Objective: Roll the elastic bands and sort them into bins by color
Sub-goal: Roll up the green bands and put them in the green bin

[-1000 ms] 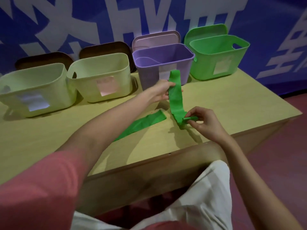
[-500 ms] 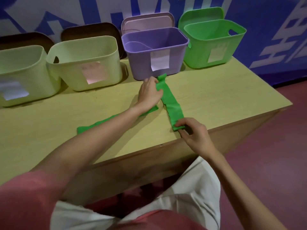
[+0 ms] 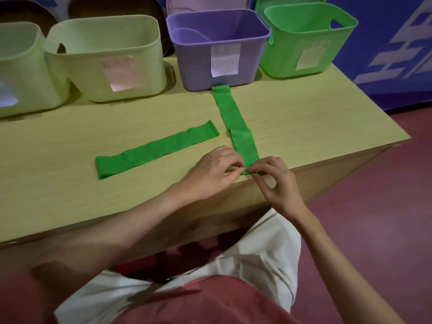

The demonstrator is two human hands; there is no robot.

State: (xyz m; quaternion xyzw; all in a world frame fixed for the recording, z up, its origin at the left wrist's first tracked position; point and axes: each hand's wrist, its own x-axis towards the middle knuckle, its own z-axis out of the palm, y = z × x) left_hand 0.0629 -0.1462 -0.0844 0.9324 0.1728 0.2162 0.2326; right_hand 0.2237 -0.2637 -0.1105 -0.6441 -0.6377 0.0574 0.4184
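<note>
At table's near edge, both hands (image 3: 247, 170) pinch green band (image 3: 236, 118) end; long axis toward purple bin (image 3: 201, 73).

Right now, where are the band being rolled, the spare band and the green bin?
band being rolled (image 3: 236, 122): head view, mid-strip.
spare band (image 3: 156, 148): head view, middle.
green bin (image 3: 287, 57): head view, front wall.

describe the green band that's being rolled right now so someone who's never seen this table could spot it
Start at the purple bin in the back row. The band runs from just in front of it straight toward the table's near edge, where the left hand and right hand both pinch its near end. The other green band lies slantwise to its left, untouched.
</note>
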